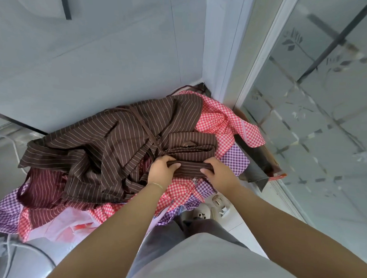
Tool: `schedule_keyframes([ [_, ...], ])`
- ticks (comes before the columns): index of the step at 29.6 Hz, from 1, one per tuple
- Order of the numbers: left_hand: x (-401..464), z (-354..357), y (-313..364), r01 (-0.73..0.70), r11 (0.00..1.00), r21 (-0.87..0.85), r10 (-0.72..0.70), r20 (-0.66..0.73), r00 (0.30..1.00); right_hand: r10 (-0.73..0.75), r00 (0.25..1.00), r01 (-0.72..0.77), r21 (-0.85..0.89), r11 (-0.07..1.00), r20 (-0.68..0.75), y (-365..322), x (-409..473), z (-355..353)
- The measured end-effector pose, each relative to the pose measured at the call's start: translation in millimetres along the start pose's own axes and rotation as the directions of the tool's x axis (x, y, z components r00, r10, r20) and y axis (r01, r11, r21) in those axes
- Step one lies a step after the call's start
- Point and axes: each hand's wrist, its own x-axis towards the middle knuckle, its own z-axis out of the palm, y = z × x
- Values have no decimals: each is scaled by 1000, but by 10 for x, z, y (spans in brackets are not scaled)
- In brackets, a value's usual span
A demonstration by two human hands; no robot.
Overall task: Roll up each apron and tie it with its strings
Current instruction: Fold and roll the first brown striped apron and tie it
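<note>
— Grey shirt front (205, 262) fills the bottom of the view, both bare forearms reaching out over it; what are the hands on?

— Both hold one narrow rolled band of brown pinstriped apron (191, 167); the left hand (161, 169) curls over its left end, thumb tucked under the fold; the right hand (218, 171) clamps the right end, fingers wrapped over the top edge; neither grip is loose, both are closed tight on the cloth.

— And the rest of that apron?

— Folded layers (191, 144) lie just beyond the roll, touching it; a brown string (144, 125) runs across the wider spread of brown striped cloth (91, 144) to the left.

— Underneath?

— Red gingham fabric (222, 121) toward the far right, purple gingham (234, 159) beside the right hand, a maroon striped piece (42, 188) at the near left; the whole heap sits in a corner between a grey wall (98, 63) and a frosted glass panel (325, 102); a thin bracelet (156, 184) circles the left wrist.
</note>
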Motion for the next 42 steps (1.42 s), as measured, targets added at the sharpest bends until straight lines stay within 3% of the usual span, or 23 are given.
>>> schedule_keyframes([
  [3,24,12,76,167,983,-82,-174,-99,980,156,987,-160,209,965,36,-29,83,-48],
  [7,96,25,130,282,955,-87,-290,-105,951,258,966,-253,181,950,-2,-71,139,-12],
  [8,110,23,148,293,954,-55,-297,-96,950,234,966,-230,47,972,-111,-90,132,22],
  [9,116,21,163,300,954,-21,-301,-88,950,110,961,-153,-158,976,-254,-110,112,57],
  [10,120,9,175,303,953,11,-301,-77,950,-88,947,-35,-371,928,-310,-131,92,108],
  [12,150,-23,184,288,955,63,-285,-57,957,-440,871,230,-611,758,-218,-130,45,268],
  [13,170,-33,182,281,957,77,-278,-43,960,-502,851,309,-629,714,-151,-115,17,337],
  [18,126,-77,154,266,962,57,-265,-27,964,-416,904,285,-581,762,-102,-93,-21,429],
  [22,118,-104,129,326,943,-73,-324,33,945,-397,910,255,-595,762,-119,-179,19,398],
  [25,155,-137,92,479,793,-376,-452,164,877,-402,906,247,-605,757,-133,-187,98,332],
  [27,97,-184,141,566,670,-481,-515,249,821,-415,904,277,-596,754,-104,-172,167,259],
  [29,26,-210,217,628,549,-552,-563,310,766,-424,902,310,-568,762,-77,-194,228,150],
  [31,-63,-201,284,666,354,-657,-550,429,716,-391,917,299,-502,812,-85,-263,260,66],
  [34,-185,-45,346,632,182,-753,-384,537,751,-282,958,256,-314,914,-42,-389,254,32],
  [38,-325,45,434,520,188,-834,-238,474,847,-144,989,146,75,987,-31,-563,108,30],
  [42,-348,-46,530,365,176,-914,-114,350,930,-103,994,88,340,936,25,-759,22,-161],
])
